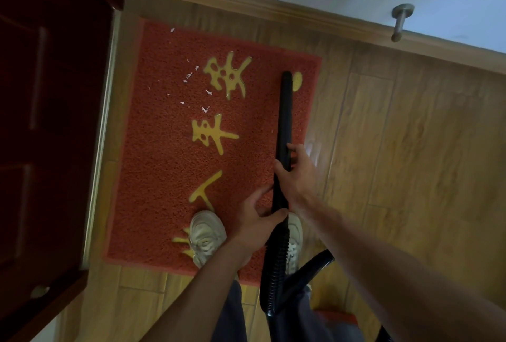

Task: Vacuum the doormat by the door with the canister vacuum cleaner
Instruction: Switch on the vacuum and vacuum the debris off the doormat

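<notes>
Both of your hands are wrapped around the black vacuum wand. Your right hand grasps it higher up, thumb laid along the near side and fingers curled over the far side. Your left hand grips the lower end, just above where the ribbed hose begins, with the thumb lying across the top and the fingers curled under it. The two hands sit close together, one directly above the other along the tube.

The wand runs away from you over the right part of the red doormat, and its tip rests near the far right corner, just beside a yellow dot in the pattern. You cannot tell whether the tip touches the pile. White paper scraps lie scattered on the far left part of the mat, well apart from the tip.

Your pale sneakers stand on the mat's near edge. A dark red door stands to the left of the mat, and a metal door stop juts from the wall above the wood-look floor.
</notes>
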A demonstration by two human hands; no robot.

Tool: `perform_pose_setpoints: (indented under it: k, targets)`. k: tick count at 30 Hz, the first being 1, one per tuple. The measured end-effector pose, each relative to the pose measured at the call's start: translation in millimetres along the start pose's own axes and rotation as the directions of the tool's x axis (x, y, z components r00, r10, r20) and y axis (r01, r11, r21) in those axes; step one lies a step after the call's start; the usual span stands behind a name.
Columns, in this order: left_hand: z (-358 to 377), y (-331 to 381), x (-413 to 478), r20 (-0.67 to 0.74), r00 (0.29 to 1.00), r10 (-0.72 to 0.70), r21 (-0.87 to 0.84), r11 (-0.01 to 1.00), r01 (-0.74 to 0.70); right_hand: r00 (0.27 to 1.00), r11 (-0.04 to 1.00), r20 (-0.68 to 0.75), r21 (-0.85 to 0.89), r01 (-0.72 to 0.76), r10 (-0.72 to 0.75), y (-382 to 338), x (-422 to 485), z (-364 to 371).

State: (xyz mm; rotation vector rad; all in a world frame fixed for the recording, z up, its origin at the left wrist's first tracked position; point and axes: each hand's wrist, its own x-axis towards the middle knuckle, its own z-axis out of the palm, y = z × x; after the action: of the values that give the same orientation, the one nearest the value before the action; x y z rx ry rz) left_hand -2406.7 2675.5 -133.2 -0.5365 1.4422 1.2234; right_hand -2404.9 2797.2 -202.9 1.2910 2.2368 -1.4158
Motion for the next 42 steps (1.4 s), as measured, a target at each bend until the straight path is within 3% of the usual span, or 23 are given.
perform_pose_setpoints:
  k: [8, 17, 42]
  targets:
    - [-2.3, -9.7, -13.2, 0.063, 0.998, -0.014, 0.080, 0.997, 0.009, 0.999, 0.991, -0.031, 0.127, -0.040, 0.044, 14.5, -28.5, -7.1]
    - [-19.7, -36.7, -37.7, 0.063, 0.992, -0.106, 0.069, 0.992, 0.102, 0.993, 0.985, -0.010, 0.128, -0.113, 0.116, 38.2, -72.7, 13.7]
    - [-63.6, -46.7, -48.9, -0.070, 0.995, -0.076, -0.241, 0.969, 0.056, 0.980, 0.986, 0.170, -0.109, 0.126, -0.106, -12.8, -66.0, 63.6]
